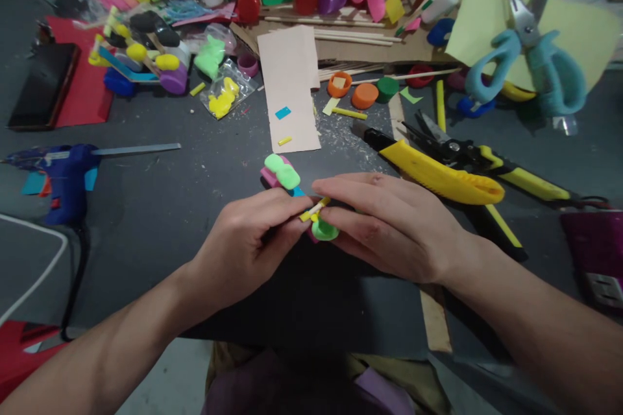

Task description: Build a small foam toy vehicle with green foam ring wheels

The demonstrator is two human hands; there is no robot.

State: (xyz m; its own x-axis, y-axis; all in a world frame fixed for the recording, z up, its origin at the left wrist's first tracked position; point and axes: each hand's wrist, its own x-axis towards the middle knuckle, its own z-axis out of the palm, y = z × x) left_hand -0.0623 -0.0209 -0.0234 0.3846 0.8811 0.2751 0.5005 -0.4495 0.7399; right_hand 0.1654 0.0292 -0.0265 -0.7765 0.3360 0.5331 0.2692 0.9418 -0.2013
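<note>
Between my hands, just above the dark table, is a small handmade toy car [297, 192] with light green and pink clay rounds and a blue strip. A short yellow straw piece with a pale stick [315, 209] through it lies across its near end. My left hand [250, 233] pinches the car between thumb and fingers. From the other side, the bent fingers of my right hand [389, 224] close around the near green round [324, 229] and the stick's end. My fingers hide part of the car's middle.
A yellow utility knife [438, 175] and pliers [516, 178] lie at right, scissors [528, 45] behind them. A blue glue gun [68, 175] lies left. Further back are cardboard [289, 78], bottle caps [365, 95], another clay-wheeled car [141, 55] and a phone [43, 84].
</note>
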